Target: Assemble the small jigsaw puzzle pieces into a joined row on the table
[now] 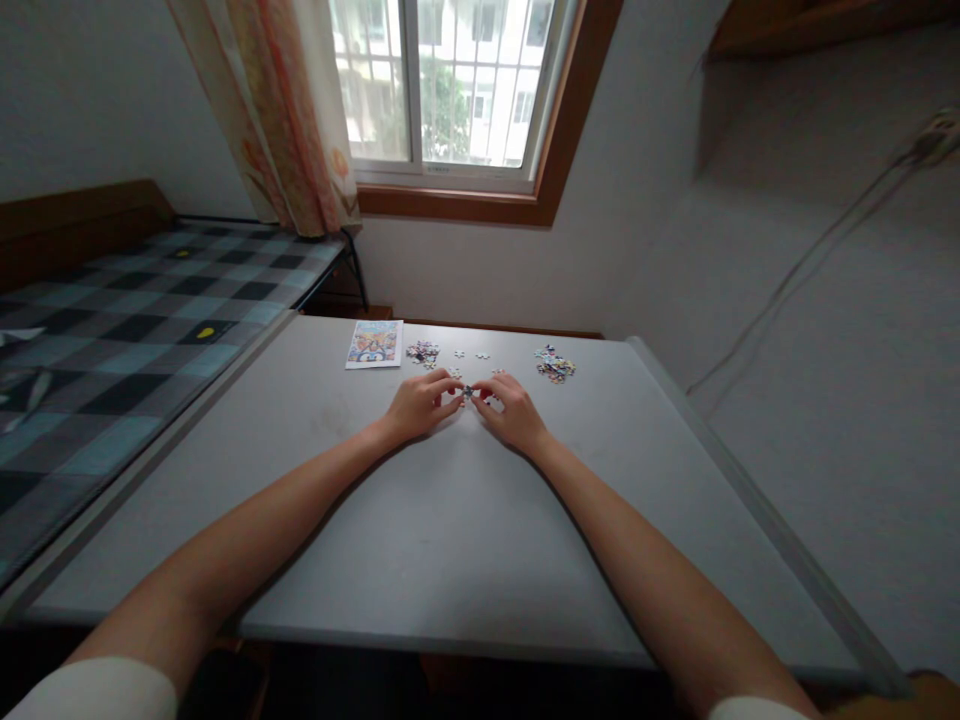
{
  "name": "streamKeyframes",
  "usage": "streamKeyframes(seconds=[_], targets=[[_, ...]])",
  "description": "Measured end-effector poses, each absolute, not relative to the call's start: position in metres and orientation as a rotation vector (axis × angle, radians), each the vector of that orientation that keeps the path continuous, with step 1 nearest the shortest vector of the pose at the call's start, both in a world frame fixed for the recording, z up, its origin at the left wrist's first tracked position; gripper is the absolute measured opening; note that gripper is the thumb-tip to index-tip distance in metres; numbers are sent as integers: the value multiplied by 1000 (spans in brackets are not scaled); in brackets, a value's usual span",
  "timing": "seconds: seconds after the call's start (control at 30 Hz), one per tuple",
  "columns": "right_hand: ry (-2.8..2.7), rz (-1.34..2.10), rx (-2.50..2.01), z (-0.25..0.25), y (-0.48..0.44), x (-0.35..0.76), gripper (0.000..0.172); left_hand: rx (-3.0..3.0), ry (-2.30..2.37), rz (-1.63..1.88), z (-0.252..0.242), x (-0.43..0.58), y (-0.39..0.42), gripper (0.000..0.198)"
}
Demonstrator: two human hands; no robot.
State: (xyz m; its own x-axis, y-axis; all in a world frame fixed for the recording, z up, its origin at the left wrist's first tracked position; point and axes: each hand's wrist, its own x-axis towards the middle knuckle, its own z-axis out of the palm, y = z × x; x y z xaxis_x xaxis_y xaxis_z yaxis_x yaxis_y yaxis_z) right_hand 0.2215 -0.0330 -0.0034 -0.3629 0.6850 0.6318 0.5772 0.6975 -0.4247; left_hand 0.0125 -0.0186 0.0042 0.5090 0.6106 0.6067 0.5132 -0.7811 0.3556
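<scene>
Here, the left hand (420, 404) and the right hand (514, 411) meet over the far half of the pale tabletop (450, 550), each pinching with thumb and fingertips. Between them they hold a small puzzle piece (468, 391); it is too small to tell whether several are joined. A few loose pieces (482, 356) lie just beyond the hands. Farther left, a pile of pieces (422, 352) sits beside a printed picture sheet (375, 344), which lies flat; a second pile (555, 366) spreads to the right, apart from the right hand. A checked bed (150, 350) stands left of the tabletop, and a window (450, 90) opens the far wall.
</scene>
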Motion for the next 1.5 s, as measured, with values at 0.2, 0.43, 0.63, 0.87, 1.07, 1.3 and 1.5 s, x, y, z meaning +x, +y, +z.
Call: streamKeyframes(seconds=[0.2,0.43,0.63,0.87,1.07,1.3,1.5], targets=[[-2073,165,-950,-4,-33,222,23,2618,976,1134,4,12,-18,18],[-2086,173,-935,-4,-33,221,23,2624,909,1150,3,12,-17,19],[-2089,171,-933,-3,-33,221,20,2644,907,1152,4,12,-18,19],[-2104,181,-946,-6,-32,223,21,2640,921,1140,3,12,-18,19],[-2092,175,-948,-4,-32,222,18,2640,968,1115,2,11,-17,20],[-1897,246,-1087,-3,-26,230,17,2635,984,1106,2,11,-17,21],[-1583,317,-1247,-4,-16,246,26,2624,981,1127,3,12,-17,18]])
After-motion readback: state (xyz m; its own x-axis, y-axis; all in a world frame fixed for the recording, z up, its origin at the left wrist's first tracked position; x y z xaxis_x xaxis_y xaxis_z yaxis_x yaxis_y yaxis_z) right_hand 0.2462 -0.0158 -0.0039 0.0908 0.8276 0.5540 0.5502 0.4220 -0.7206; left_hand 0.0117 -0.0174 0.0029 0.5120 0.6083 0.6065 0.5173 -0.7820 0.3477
